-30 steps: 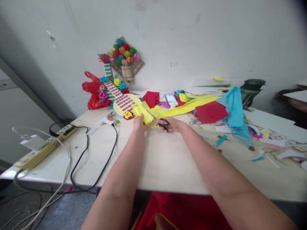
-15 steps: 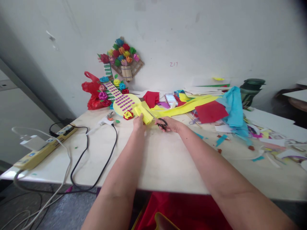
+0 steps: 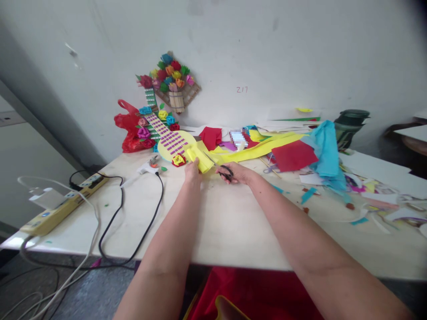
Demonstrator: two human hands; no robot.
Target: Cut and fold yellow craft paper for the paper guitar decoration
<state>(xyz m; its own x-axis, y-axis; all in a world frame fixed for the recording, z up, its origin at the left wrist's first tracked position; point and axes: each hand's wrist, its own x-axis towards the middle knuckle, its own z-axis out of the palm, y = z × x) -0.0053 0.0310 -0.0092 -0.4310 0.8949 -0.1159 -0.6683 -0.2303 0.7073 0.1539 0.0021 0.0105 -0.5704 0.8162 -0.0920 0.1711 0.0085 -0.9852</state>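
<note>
Closest in, taking the hands as the clock's centre, a cream power strip [image 3: 62, 206] sits between eight and nine o'clock on the table [image 3: 233, 231]. Small blue scraps [image 3: 308, 195] are scattered towards four o'clock.

At the centre, the left hand [image 3: 192, 172] has its fingers closed on a folded piece of yellow paper [image 3: 200, 162]. The right hand [image 3: 237, 172] has its fingers gripping the black handles of the scissors [image 3: 227, 172], whose blades reach the paper's right side. The step in hand looks like cutting this folded piece; how far the cut has gone I can't tell. The next move seems to call for a steady pinch, layers kept together and left fingertips clear of the blades.

A glue gun [image 3: 148, 167] lies at nine o'clock and a red sheet [image 3: 294, 156] at three. Further off come a guitar-shaped craft piece [image 3: 176, 142] at ten, a long yellow strip [image 3: 267, 146] at two, and the flower basket decoration [image 3: 176, 100] against the wall at eleven.
</note>
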